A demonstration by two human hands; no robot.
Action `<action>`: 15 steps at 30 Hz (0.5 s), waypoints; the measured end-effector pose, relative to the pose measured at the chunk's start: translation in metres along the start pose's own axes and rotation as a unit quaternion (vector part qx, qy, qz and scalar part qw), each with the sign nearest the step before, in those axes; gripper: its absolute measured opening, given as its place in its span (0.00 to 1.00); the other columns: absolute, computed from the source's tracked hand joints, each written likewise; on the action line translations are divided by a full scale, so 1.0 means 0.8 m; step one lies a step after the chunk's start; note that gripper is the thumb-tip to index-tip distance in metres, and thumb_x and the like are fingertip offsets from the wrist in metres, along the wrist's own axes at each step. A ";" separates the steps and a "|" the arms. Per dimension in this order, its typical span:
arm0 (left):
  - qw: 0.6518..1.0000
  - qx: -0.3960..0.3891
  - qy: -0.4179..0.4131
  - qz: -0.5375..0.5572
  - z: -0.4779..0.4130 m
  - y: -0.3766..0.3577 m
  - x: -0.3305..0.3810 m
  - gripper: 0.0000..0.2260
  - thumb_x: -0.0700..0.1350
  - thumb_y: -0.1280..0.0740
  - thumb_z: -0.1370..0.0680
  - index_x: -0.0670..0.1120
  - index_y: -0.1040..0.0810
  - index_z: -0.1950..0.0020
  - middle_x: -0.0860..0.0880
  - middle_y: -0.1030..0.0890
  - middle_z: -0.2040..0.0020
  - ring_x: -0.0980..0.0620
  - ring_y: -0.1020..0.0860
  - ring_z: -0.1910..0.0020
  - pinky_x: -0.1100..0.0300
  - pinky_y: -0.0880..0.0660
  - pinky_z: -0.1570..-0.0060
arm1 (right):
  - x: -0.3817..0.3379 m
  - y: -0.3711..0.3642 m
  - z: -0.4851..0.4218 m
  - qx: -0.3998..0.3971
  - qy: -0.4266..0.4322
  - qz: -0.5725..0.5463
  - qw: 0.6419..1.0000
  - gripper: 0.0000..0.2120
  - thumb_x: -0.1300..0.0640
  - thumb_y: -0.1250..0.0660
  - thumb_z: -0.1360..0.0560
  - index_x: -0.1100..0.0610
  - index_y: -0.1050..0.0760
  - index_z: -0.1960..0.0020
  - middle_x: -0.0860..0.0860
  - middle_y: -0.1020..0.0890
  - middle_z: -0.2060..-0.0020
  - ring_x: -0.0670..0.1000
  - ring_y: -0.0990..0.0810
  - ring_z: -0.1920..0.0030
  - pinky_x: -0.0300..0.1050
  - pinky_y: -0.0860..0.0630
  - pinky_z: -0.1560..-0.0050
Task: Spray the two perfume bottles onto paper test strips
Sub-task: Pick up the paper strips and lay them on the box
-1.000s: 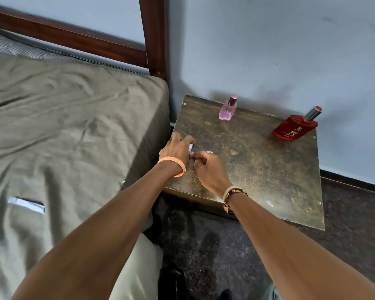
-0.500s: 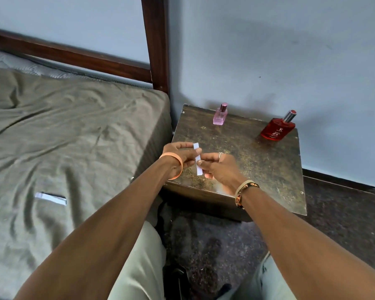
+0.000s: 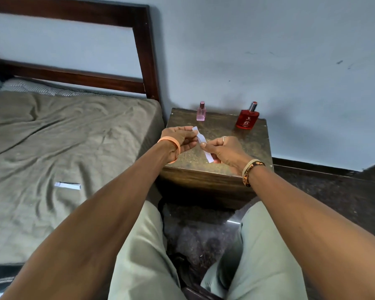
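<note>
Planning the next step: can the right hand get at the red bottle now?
Probably yes, once it lets go. The right hand pinches the paper strip together with the left hand; nothing stands between it and the red bottle.

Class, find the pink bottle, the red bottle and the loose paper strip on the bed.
pink bottle (image 3: 201,115): head view, glass body.
red bottle (image 3: 246,121): head view, front label.
loose paper strip (image 3: 68,185): head view, its middle.

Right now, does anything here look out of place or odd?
One loose paper strip lies on the rumpled bed sheet, away from the bedside table. The held strip, pinched by left hand and right hand, is kinked. The pink perfume bottle and red perfume bottle stand upright; no spill shows.
</note>
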State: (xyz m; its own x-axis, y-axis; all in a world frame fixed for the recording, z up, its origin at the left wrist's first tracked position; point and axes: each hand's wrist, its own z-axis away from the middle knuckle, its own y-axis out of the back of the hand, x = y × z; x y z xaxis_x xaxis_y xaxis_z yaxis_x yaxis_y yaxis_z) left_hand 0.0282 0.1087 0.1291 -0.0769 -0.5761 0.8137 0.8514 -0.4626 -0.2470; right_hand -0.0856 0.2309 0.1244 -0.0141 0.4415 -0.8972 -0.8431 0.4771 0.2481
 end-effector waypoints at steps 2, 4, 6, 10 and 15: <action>1.000 -0.006 -0.012 -0.017 0.012 -0.002 0.001 0.07 0.33 0.28 0.28 0.41 0.21 0.52 0.44 0.16 0.65 0.52 0.18 0.68 0.60 0.19 0.65 | -0.002 0.004 0.008 0.000 0.003 0.004 1.000 0.10 0.57 0.25 0.27 0.65 0.17 0.54 0.49 0.20 0.71 0.44 0.24 0.72 0.37 0.26 0.70; 0.999 -0.008 -0.028 -0.043 0.017 -0.001 0.002 0.08 0.33 0.27 0.28 0.42 0.20 0.51 0.44 0.16 0.63 0.51 0.17 0.67 0.59 0.19 0.64 | -0.002 0.007 0.012 -0.013 0.010 0.040 0.999 0.09 0.57 0.27 0.25 0.64 0.17 0.51 0.52 0.17 0.64 0.47 0.21 0.66 0.40 0.23 0.65; 0.997 -0.004 -0.042 -0.068 0.020 -0.001 0.002 0.09 0.33 0.27 0.28 0.42 0.19 0.50 0.43 0.16 0.61 0.51 0.17 0.67 0.58 0.19 0.63 | -0.001 0.009 0.014 -0.030 0.022 0.096 0.995 0.09 0.56 0.29 0.23 0.61 0.17 0.49 0.53 0.16 0.59 0.50 0.19 0.61 0.46 0.20 0.56; 0.993 0.016 -0.068 -0.091 0.024 0.000 -0.001 0.07 0.33 0.27 0.28 0.41 0.19 0.52 0.42 0.17 0.62 0.52 0.18 0.70 0.60 0.19 0.67 | -0.002 0.007 0.016 -0.032 0.040 0.152 0.987 0.11 0.56 0.33 0.21 0.63 0.18 0.48 0.53 0.18 0.62 0.49 0.22 0.66 0.46 0.25 0.59; 0.984 0.052 -0.110 -0.128 0.021 0.014 -0.006 0.06 0.36 0.25 0.29 0.41 0.18 0.54 0.43 0.17 0.64 0.51 0.19 0.69 0.59 0.19 0.65 | -0.007 -0.002 0.017 0.030 0.123 0.285 0.950 0.17 0.52 0.33 0.21 0.61 0.18 0.63 0.55 0.21 0.70 0.54 0.28 0.69 0.46 0.35 0.67</action>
State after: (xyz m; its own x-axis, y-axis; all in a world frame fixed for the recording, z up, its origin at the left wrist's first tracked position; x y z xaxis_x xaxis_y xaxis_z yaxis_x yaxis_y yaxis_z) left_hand 0.0471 0.1177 0.1312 -0.1912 -0.2849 0.9393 0.8685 -0.4949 0.0267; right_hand -0.0773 0.2381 0.1341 -0.5912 0.4534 -0.6670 -0.6287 0.2589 0.7333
